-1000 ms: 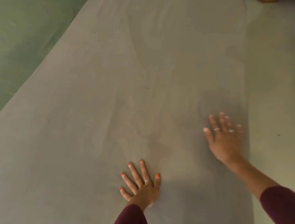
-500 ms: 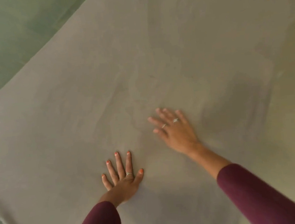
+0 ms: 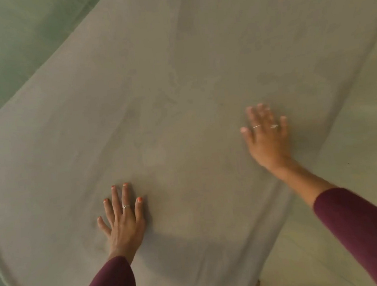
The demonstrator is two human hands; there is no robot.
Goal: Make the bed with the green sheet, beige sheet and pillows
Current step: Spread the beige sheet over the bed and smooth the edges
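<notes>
A wide, smooth beige fabric sheet (image 3: 178, 86) lies spread under both hands. The left hand (image 3: 124, 226) rests flat on it, fingers (image 3: 125, 197) straight and slightly spread. The right hand (image 3: 268, 140) also lies flat, fingers (image 3: 252, 116) splayed, near the sheet's right edge. Beyond the left fingertips, up-left, a green fabric sheet (image 3: 15, 48) shows.

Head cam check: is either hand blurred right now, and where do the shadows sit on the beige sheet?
Head view: the right hand is motion-blurred, fingertips smeared; the left hand is sharp, nail polish and ring clear. Head view: a soft shadow lies on the beige sheet just right of the left wrist, another right of the right hand. Lighting is dim and warm, with no glare; the green sheet looks muted.
</notes>
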